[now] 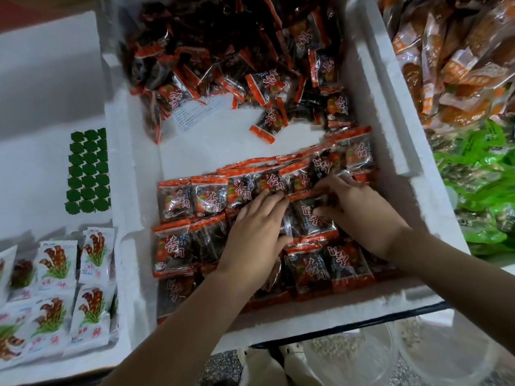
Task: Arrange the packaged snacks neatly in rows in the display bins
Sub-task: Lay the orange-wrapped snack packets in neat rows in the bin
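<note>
Rested left hand [255,232] flat, fingers straight, on the tidy rows of red-and-black snack packets [178,200] filling the near end of the white foam bin [390,140]. Set right hand [359,215] just beside it, with fingers and thumb either side of one packet [306,218] among those rows; could not tell whether pinched or merely touched. Noted a loose heap [223,51] of the same packets at the far end, bare bin floor between heap and rows.

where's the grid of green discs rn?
Head view, left side: the green discs lie on the white surface just left of the foam bin, beyond the white mushroom-print packets.
</note>
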Motion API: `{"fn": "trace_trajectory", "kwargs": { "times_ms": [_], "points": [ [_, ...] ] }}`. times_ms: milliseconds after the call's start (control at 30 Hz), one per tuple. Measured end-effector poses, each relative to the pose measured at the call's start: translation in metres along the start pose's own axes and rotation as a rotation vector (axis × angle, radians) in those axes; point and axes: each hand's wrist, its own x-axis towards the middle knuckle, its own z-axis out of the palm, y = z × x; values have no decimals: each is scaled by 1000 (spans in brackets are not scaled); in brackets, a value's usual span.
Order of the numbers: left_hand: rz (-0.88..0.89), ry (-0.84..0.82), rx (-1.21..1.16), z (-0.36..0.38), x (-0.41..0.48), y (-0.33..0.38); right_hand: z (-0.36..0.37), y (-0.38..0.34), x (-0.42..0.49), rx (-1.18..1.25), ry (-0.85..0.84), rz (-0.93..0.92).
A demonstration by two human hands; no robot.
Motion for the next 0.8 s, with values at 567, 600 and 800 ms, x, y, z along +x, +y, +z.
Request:
{"fn": "trace_trajectory", "kwargs": {
  "times_ms": [567, 600, 800],
  "points": [
    [61, -54, 25, -1, -2, -7, 1, 3, -6, -271, 105, -311],
    [70, -40, 23, -2, -1, -8, -4, 3, -1, -259, 130, -311],
    [84, 126, 23, -14, 13, -22, -21, -1, 46, -190, 261, -324]
  ]
}}
